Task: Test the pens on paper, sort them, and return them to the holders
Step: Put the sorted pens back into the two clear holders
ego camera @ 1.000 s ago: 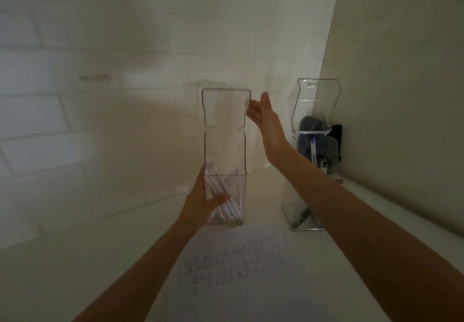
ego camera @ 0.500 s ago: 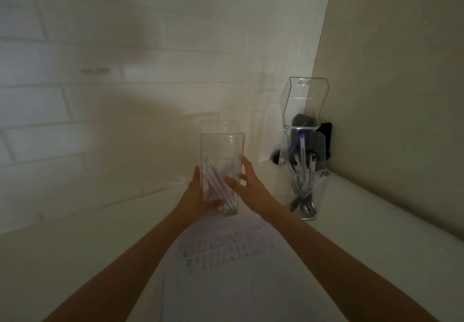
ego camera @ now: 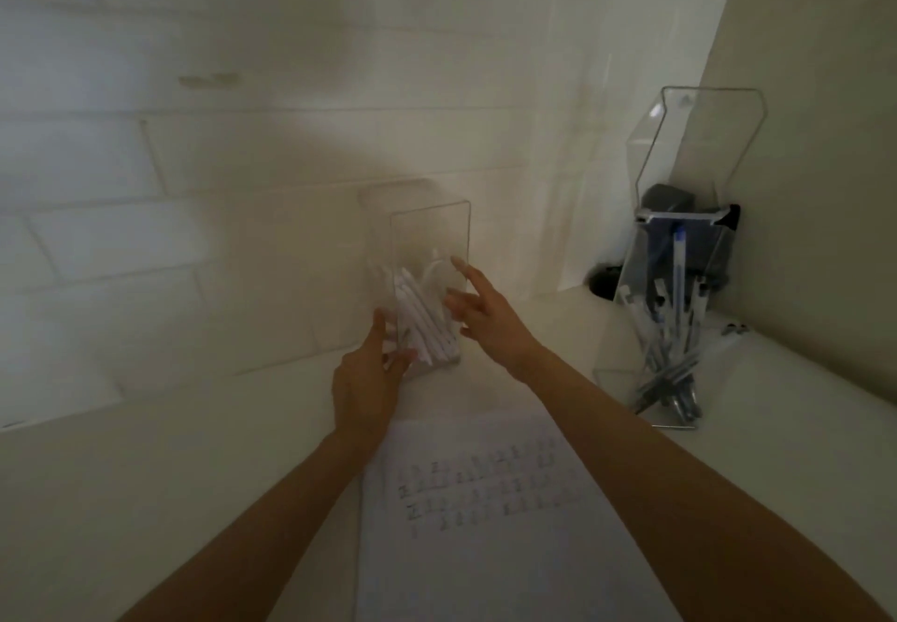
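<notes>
Left hand, right hand bare; forearms bare, unsleeved to frame edge.

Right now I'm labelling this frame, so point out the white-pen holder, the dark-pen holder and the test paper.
white-pen holder [ego camera: 429, 238]: head view, bare upper front wall.
dark-pen holder [ego camera: 623, 354]: head view, bare lower left wall.
test paper [ego camera: 485, 563]: head view, blank area below the scribbles.

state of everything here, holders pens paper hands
left holder, upright, lid looks down
white pens, inside left holder
right holder, lid flipped up
dark pens, inside right holder
paper, flat, scribbled on
left hand, gripping left holder's base
right hand, fingers straight, at left holder's side
</notes>
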